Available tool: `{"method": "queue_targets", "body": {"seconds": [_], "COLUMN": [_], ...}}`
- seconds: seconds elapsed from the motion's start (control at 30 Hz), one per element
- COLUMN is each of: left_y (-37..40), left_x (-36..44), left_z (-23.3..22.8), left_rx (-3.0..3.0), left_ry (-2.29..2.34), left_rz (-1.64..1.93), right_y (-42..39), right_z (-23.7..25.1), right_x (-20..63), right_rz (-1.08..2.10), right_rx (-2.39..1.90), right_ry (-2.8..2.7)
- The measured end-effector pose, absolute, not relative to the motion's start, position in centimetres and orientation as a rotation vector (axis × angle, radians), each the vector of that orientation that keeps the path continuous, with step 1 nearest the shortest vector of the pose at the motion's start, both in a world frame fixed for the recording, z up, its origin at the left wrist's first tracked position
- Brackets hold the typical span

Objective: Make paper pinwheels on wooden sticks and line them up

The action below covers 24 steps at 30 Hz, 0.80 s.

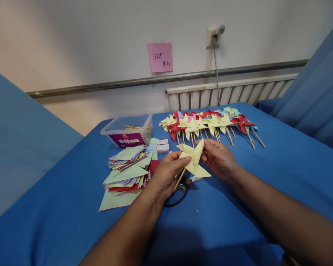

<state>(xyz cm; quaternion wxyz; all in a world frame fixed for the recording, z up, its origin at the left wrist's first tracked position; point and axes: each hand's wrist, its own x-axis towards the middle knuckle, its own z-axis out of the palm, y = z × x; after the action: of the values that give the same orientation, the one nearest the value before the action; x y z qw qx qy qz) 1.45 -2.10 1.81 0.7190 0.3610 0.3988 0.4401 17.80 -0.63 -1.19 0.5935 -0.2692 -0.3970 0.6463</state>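
blue desk (266, 177) held everything | row of finished pinwheels (211, 123) lay at the far side | pile of cut paper (127, 171) sat left | scissors (180, 192) lay under the hands | left hand (166, 173) grip pinched the yellow pinwheel (194, 159) and its stick; right hand (218, 159) grip pinched its other edge, above the desk's middle

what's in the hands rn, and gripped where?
A yellow paper pinwheel on a wooden stick. Left hand pinches its left blade above the stick; right hand holds the right side.
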Motion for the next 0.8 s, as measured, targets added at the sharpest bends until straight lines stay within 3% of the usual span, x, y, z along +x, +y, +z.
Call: {"method": "queue_targets", "body": {"seconds": [0.33,0.57,0.8], "left_y": [-2.2,-1.7,-1.6], "left_x": [1.6,1.5,1.5], "left_z": [1.8,1.3,0.9], "left_rx": [0.862,1.309,1.455], "left_ry": [0.927,1.217,1.237], "left_rz": [0.961,1.134,1.149], "right_y": [-0.3,-1.1,-1.7], "right_z": [-1.5,-0.7,-0.9], "right_x": [17.9,18.2,17.9], "right_rz": [1.417,0.357,0.09], "right_rx": [-0.687,-0.951,-0.898], "right_ry": [-0.93,-1.502,-1.846]}}
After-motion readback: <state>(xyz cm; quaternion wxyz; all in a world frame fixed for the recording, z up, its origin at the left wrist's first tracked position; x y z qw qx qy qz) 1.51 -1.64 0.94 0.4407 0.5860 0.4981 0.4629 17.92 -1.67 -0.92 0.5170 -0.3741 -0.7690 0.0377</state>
